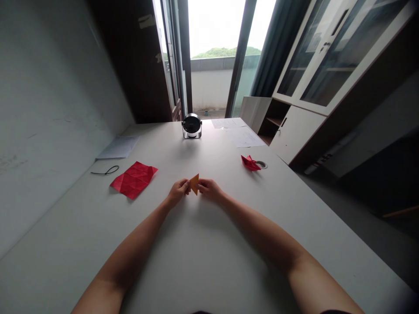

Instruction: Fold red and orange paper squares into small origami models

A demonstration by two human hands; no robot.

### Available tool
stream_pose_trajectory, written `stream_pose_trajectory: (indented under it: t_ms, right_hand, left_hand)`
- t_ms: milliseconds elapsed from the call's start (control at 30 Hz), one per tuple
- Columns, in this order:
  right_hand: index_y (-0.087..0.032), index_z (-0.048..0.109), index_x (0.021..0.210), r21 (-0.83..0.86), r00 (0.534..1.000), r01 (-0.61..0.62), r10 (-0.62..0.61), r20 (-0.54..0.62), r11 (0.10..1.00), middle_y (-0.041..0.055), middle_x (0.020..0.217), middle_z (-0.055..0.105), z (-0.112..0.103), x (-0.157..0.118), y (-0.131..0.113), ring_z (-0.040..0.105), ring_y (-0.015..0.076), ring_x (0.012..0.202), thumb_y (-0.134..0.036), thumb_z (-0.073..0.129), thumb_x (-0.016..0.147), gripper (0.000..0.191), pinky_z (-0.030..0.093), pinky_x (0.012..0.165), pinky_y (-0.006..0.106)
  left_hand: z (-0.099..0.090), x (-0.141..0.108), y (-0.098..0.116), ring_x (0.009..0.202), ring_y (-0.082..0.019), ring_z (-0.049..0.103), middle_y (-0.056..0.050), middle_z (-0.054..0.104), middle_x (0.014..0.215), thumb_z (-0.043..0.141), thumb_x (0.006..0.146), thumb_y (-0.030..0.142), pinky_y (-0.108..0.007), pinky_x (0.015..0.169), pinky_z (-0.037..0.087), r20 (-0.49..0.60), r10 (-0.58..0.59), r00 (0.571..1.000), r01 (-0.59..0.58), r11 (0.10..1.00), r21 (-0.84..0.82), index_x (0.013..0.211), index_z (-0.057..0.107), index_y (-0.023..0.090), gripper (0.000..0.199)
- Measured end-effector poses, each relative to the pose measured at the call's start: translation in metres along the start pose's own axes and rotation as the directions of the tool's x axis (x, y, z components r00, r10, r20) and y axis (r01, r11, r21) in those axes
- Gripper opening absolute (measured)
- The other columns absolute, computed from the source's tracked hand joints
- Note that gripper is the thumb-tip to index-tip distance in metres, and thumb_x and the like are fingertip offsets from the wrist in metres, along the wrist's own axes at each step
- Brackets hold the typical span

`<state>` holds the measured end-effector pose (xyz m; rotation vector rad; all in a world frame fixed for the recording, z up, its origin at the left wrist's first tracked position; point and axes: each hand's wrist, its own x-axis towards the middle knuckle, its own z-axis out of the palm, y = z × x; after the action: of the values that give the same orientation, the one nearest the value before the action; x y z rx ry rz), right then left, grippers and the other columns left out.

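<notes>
A small folded orange paper (194, 183) is held up over the middle of the white table (183, 257). My left hand (178, 191) pinches its left corner between thumb and fingers. On the other side, my right hand (209, 189) has its fingers closed on the paper's right edge. To the left of my hands lies a creased red sheet of paper (134, 179), spread out on the table. A folded red paper boat (250, 163) sits to the right, beside a grey-white ring (262, 165).
A round black and silver device (191, 125) stands near the table's far edge. Printed sheets (244, 136) lie at the back right, white papers (118, 147) at the back left. A black cable tie (106, 172) lies near the left wall.
</notes>
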<state>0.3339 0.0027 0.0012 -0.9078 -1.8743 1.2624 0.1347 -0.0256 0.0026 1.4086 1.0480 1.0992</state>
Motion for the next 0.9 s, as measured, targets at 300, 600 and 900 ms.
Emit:
stream_pose_trajectory:
  t_ms: [300,600,900]
  right_hand:
    - [-0.017,0.058,0.072,0.104,0.999,0.041,-0.043,0.018,0.994,0.0000,0.064,0.056,-0.002,-0.003,-0.012,0.049,0.0123,0.061,-0.057,0.052,0.089,0.044,0.039,0.061,0.024]
    - [-0.015,0.063,0.075,0.092,0.997,0.017,-0.024,0.077,0.996,0.0023,0.068,0.060,-0.002,-0.004,-0.020,0.052,0.0137,0.064,-0.064,0.058,0.083,0.050,0.041,0.062,0.025]
    - [-0.014,0.065,0.078,0.131,0.990,0.013,-0.031,0.137,0.991,0.0028,0.071,0.062,-0.005,-0.003,-0.014,0.053,0.0137,0.066,-0.063,0.060,0.082,0.050,0.041,0.063,0.024]
  left_hand:
    - [0.000,0.001,0.000,0.058,-0.012,0.054,-0.001,0.060,0.066,0.061,0.086,0.043,-0.025,0.058,0.045,-0.007,-0.004,1.000,0.004,0.998,-0.070,0.094,0.065,0.013,0.031]
    - [-0.001,-0.001,0.002,0.061,-0.014,0.059,-0.003,0.064,0.069,0.059,0.087,0.041,-0.027,0.062,0.046,0.058,0.008,0.998,-0.005,0.999,-0.052,0.092,0.067,0.014,0.029]
    - [-0.003,0.000,0.003,0.062,-0.015,0.061,-0.006,0.068,0.071,0.062,0.087,0.048,-0.028,0.064,0.045,0.100,0.029,0.995,-0.024,0.998,-0.056,0.092,0.066,0.012,0.036]
